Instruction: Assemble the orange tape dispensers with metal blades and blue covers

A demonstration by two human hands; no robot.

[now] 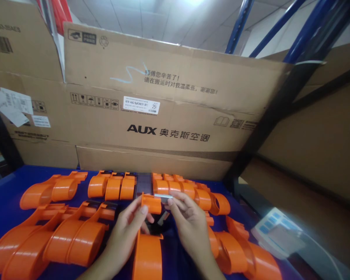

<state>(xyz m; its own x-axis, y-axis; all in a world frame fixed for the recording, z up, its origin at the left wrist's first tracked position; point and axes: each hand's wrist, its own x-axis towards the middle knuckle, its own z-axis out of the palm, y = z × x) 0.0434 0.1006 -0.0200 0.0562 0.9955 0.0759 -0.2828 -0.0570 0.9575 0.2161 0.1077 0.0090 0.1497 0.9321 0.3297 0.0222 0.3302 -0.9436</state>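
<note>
Some fingers of the left hand point(131, 223) are hidden behind the orange piece point(151, 204) which it pinches. The fingertips of the right hand point(191, 216) cover one end of the thin metal strip point(163, 197). Below, a dark piece point(156, 228) is too unclear to name, and whether the orange ring point(147, 256) under it joins the orange piece, I cannot tell. The picture's bottom edge cuts this ring and leaves out the near edge of the blue surface point(4, 188). Toward the surface's near left corner, an orange part point(10, 247) is cut off too. By its right edge, the white device point(275, 232) is blurred. On the white label point(141, 105), the smallest print is unreadable.
</note>
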